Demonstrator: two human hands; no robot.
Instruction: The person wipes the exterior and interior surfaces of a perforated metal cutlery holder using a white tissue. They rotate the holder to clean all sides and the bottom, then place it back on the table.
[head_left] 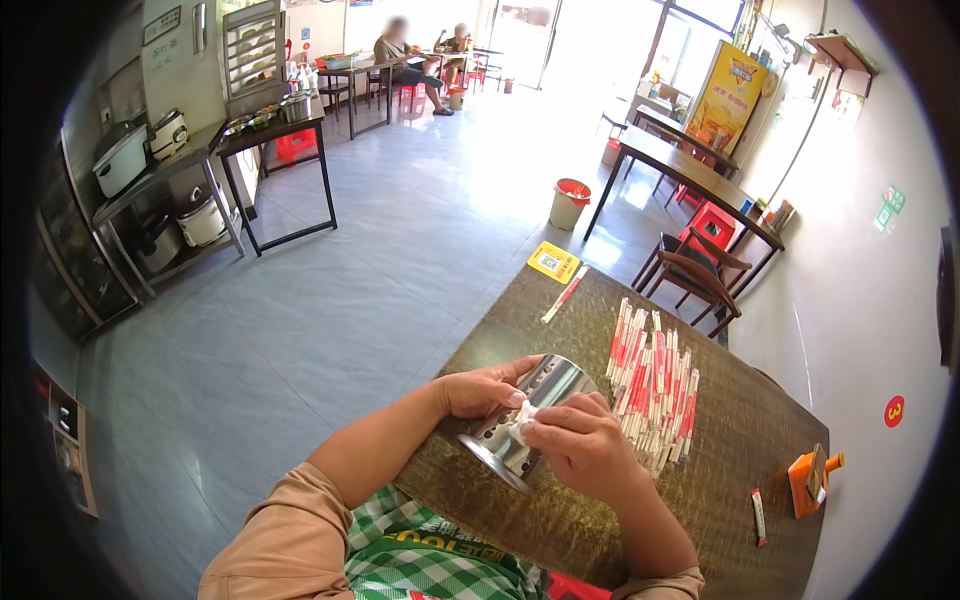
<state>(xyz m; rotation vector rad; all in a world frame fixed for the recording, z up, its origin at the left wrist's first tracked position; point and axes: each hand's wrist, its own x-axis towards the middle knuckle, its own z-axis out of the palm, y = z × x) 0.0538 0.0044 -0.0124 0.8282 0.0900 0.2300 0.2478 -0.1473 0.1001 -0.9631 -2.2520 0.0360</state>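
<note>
A perforated steel cylinder holder (545,395) lies tilted on its side over a dark brown table (740,440). My left hand (482,390) grips it near the open mouth. My right hand (580,440) presses a small white tissue (525,415) against the holder's side. Just right of the holder, a spread of several red-and-white wrapped chopstick packets (655,385) lies on the table.
One single chopstick packet (565,293) and a yellow card (553,261) lie at the table's far end. An orange holder (812,478) and a small red packet (759,515) sit at the right. Beyond are a bin (569,203), chairs, other tables and two seated people far back.
</note>
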